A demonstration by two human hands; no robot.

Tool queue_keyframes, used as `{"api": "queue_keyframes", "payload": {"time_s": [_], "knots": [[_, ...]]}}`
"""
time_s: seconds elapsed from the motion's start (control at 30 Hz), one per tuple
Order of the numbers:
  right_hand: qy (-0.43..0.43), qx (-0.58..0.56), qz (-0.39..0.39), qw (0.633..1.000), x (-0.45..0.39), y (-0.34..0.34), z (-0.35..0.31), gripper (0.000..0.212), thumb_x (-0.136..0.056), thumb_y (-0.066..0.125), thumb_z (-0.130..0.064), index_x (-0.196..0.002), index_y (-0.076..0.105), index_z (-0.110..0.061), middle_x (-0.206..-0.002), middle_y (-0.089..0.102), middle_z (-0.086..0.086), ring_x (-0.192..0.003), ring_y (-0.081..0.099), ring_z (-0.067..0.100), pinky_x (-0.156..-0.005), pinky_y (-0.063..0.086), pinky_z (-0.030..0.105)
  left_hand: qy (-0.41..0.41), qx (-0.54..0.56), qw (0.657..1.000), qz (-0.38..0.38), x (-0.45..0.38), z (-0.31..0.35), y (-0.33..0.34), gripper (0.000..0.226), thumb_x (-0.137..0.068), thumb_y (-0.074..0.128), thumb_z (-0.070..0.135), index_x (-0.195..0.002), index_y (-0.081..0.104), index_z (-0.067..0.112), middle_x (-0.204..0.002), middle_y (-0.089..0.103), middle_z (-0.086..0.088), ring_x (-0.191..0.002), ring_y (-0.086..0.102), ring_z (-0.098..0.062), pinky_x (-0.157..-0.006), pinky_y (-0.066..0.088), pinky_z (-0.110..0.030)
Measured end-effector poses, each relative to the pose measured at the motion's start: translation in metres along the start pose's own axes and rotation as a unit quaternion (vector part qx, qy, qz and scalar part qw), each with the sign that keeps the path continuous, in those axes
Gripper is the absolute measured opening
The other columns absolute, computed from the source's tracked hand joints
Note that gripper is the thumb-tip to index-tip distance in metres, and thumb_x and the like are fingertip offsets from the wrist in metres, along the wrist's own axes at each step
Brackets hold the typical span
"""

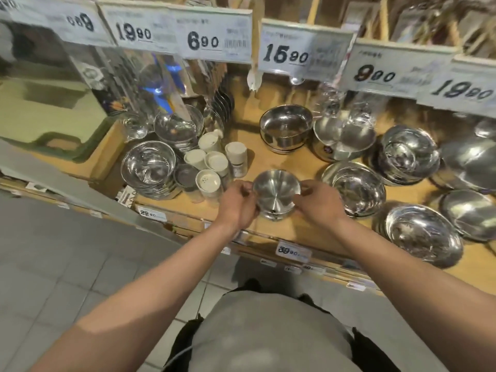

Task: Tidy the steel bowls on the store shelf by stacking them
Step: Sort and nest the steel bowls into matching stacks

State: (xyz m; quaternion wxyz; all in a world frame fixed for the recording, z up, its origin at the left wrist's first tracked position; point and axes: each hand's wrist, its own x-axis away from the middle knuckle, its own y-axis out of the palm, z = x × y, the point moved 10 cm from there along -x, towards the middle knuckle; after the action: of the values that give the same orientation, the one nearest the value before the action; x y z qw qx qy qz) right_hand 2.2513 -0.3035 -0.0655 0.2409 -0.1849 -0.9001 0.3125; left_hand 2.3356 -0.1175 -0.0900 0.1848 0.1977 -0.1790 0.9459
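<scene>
Hands, your left hand (237, 204) and right hand (316, 201), grip the small bowl (276, 191) at nine and three o'clock above the shelf (295, 232).

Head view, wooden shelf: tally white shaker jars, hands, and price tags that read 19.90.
White shaker jars: 5
Hands, left hand and right hand, both gripping the small steel bowl: 2
19.90 price tags: 1
Total: 8
</scene>
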Motion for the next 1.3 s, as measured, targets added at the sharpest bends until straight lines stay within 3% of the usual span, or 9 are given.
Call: {"api": "queue_keyframes", "payload": {"time_s": [0.1,0.23,0.37,0.5,0.67,0.73,0.93,1.2,1.3], "knots": [[0.004,0.018,0.01,1.0,-0.002,-0.008,0.0,0.018,-0.087,0.071,-0.021,-0.102,0.077,-0.014,-0.083,0.077,0.003,-0.079,0.07,0.017,-0.072,0.049,0.025,0.013,-0.074,0.997,0.031,-0.007,0.004,0.0,0.022,-0.095,0.057,0.006,-0.082,0.053,0.023,-0.08,0.06,0.008,-0.068,0.055,-0.008,-0.054,0.047,-0.016],[0.001,0.005,0.021,1.0,-0.008,-0.016,0.001,0.027,-0.084,0.071,-0.013,-0.111,0.077,-0.013,-0.075,0.067,-0.003,-0.06,0.052,-0.007,-0.055,0.04,0.001,-0.007,-0.098,0.995,0.027,-0.007,0.001,0.001,0.013,-0.094,0.059,0.013,-0.085,0.055,0.021,-0.093,0.067,-0.001,-0.076,0.066,-0.015,-0.066,0.061,-0.032],[0.004,-0.014,0.006,1.0,-0.013,-0.013,0.001,0.029,-0.086,0.067,-0.007,-0.114,0.075,-0.011,-0.068,0.066,-0.008,-0.054,0.051,-0.012,-0.049,0.035,-0.003,-0.025,-0.076,0.997,0.019,-0.005,-0.001,0.002,0.007,-0.093,0.058,0.009,-0.099,0.06,0.006,-0.104,0.07,-0.015,-0.094,0.071,-0.034,-0.081,0.062,-0.047],[0.007,-0.024,0.004,1.0,-0.012,-0.012,0.004,0.024,-0.087,0.066,-0.005,-0.108,0.076,-0.01,-0.064,0.065,-0.009,-0.055,0.058,-0.004,-0.048,0.036,-0.002,-0.014,-0.124,0.991,0.047,-0.006,0.003,-0.002,0.01,-0.093,0.057,0.012,-0.101,0.062,0.01,-0.099,0.068,-0.004,-0.094,0.066,-0.024,-0.076,0.053,-0.03],[0.038,-0.067,-0.011,0.997,-0.012,-0.009,0.013,0.03,-0.089,0.065,-0.009,-0.119,0.069,-0.011,-0.074,0.074,0.001,-0.063,0.072,0.012,-0.051,0.044,0.002,-0.022,-0.098,0.994,0.037,-0.01,0.002,0.0,0.011,-0.095,0.056,0.011,-0.102,0.064,0.01,-0.104,0.071,-0.009,-0.099,0.068,-0.031,-0.092,0.057,-0.048],[0.048,-0.083,-0.007,0.995,-0.012,-0.008,0.016,0.031,-0.089,0.065,-0.008,-0.12,0.068,-0.01,-0.082,0.076,0.006,-0.066,0.075,0.016,-0.054,0.05,0.006,-0.021,-0.08,0.996,0.035,-0.013,0.003,0.0,0.01,-0.096,0.057,0.011,-0.1,0.065,0.01,-0.105,0.071,-0.012,-0.1,0.069,-0.033,-0.093,0.057,-0.049],[0.059,-0.123,0.014,0.991,-0.009,-0.008,0.022,0.025,-0.089,0.067,-0.008,-0.113,0.071,-0.008,-0.074,0.071,0.003,-0.041,0.061,-0.004,-0.043,0.044,0.007,-0.024,-0.066,0.997,0.025,-0.021,-0.001,0.001,0.009,-0.096,0.058,0.013,-0.092,0.066,0.017,-0.104,0.072,-0.014,-0.099,0.071,-0.035,-0.093,0.057,-0.049],[0.068,-0.099,0.016,0.993,-0.008,-0.005,0.026,0.026,-0.089,0.066,-0.019,-0.115,0.066,-0.017,-0.081,0.077,0.009,-0.069,0.074,0.019,-0.054,0.048,0.015,-0.026,-0.048,0.998,0.013,-0.025,-0.001,0.003,0.015,-0.096,0.058,0.014,-0.084,0.063,0.02,-0.098,0.073,-0.013,-0.083,0.075,-0.03,-0.074,0.064,-0.047],[0.064,-0.104,0.022,0.992,-0.008,-0.002,0.028,0.026,-0.088,0.067,-0.023,-0.114,0.067,-0.018,-0.081,0.076,0.006,-0.068,0.071,0.017,-0.056,0.046,0.019,-0.035,-0.042,0.998,0.011,-0.025,-0.003,0.003,0.014,-0.095,0.059,0.013,-0.084,0.063,0.02,-0.098,0.074,-0.014,-0.083,0.075,-0.03,-0.07,0.064,-0.047]]}}
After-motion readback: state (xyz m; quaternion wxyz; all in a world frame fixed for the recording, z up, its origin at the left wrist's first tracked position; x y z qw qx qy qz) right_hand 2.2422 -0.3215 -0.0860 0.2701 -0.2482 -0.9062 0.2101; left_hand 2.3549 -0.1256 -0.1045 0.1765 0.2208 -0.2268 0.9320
